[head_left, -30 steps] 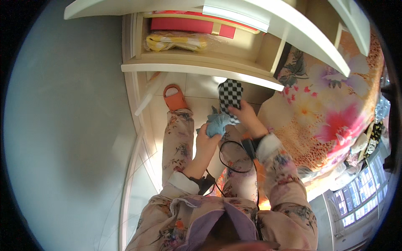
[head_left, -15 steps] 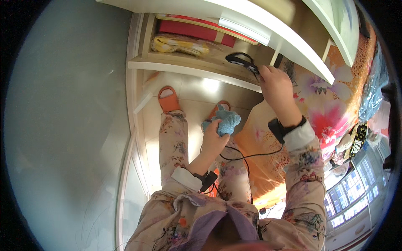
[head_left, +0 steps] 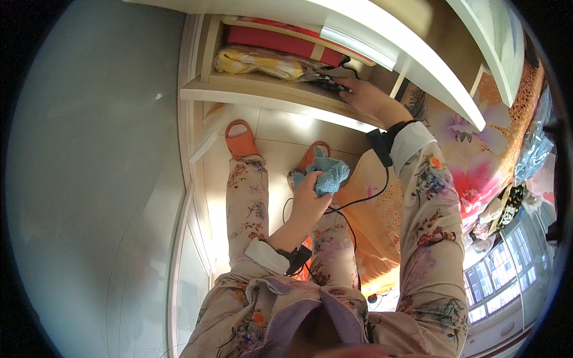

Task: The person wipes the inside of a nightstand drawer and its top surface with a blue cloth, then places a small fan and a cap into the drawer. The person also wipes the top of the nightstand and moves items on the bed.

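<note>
By the right hand (head_left: 368,99), a black-and-white checked cloth article (head_left: 330,82) is grasped at one end inside the open drawer (head_left: 250,94), seemingly so that the rest can lie flat. Beside it in the drawer is placed a plastic-wrapped yellow-and-white bundle (head_left: 259,63); behind, a red box (head_left: 271,39) is laid lengthwise, probably for saving space. Outside the drawer, a light-blue cloth (head_left: 334,175) is clenched in the left hand (head_left: 308,198), apparently to leave the drawer unobstructed.
</note>
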Tool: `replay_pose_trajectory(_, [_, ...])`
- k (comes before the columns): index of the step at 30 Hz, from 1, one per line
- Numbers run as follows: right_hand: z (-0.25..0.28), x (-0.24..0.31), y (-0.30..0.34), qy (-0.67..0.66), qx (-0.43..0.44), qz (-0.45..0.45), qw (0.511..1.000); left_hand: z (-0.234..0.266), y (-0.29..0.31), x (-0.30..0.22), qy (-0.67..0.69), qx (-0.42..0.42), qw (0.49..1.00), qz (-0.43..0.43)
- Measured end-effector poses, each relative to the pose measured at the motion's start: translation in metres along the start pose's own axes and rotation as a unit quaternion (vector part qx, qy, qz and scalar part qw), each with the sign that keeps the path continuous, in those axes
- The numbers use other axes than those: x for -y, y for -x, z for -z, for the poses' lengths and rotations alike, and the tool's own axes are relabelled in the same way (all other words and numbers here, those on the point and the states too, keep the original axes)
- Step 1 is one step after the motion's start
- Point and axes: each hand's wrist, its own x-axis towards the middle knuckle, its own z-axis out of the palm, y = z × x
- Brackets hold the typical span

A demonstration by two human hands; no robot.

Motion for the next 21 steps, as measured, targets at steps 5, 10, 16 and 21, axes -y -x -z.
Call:
replay_pose_trajectory(5, [-0.02,0.005,0.031,-0.089,-0.233,0.053,0.967,-0.003,-0.007,0.0,-0.003,-0.011,1.0,-0.007])
replay_pose_trajectory(10, [-0.03,0.007,0.071,-0.052,-0.25,0.018,0.967,-0.01,-0.009,-0.007,0.058,-0.022,0.997,0.04])
replay_pose_trajectory(16, [-0.036,0.022,0.132,-0.184,-0.349,-0.043,0.918,-0.012,-0.017,-0.007,0.208,0.013,0.973,0.095])
replay_pose_trajectory(21, [-0.031,0.033,0.246,-0.186,-0.381,-0.047,0.904,0.027,-0.006,-0.021,0.073,-0.005,0.992,0.098])
